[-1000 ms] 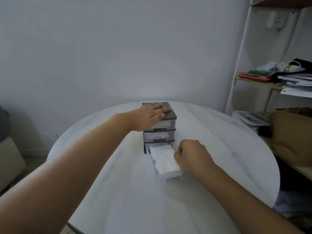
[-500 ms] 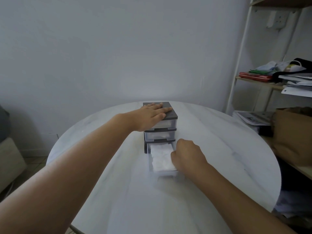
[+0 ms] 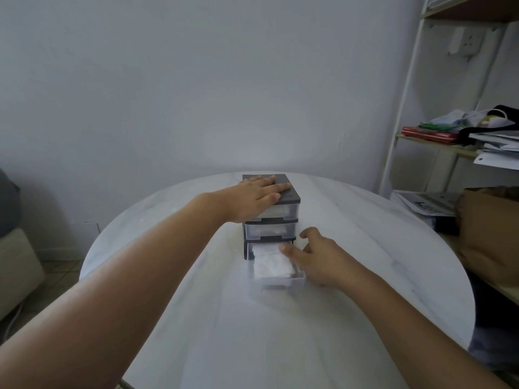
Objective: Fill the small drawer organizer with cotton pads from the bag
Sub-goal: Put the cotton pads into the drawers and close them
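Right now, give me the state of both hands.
Left hand: open, flat on top of the drawer organizer.
Right hand: open, fingers loose, holding nothing, at the cotton pads in the pulled-out bottom drawer.

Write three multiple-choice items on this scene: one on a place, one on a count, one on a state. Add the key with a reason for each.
1. Where is the left hand relative to the organizer?
A) behind it
B) raised clear above it
C) flat on its top

2. How many drawers does the organizer have?
A) three
B) two
C) five

3. How is the bottom drawer?
A) pushed fully in
B) pulled out, with white pads in it
C) lifted clear of the organizer

Key:
1 C, since the palm and straight fingers lie on the dark top.
2 A, since three clear fronts are stacked one over another.
3 B, since it juts toward the camera beside the right hand, with the pads showing.
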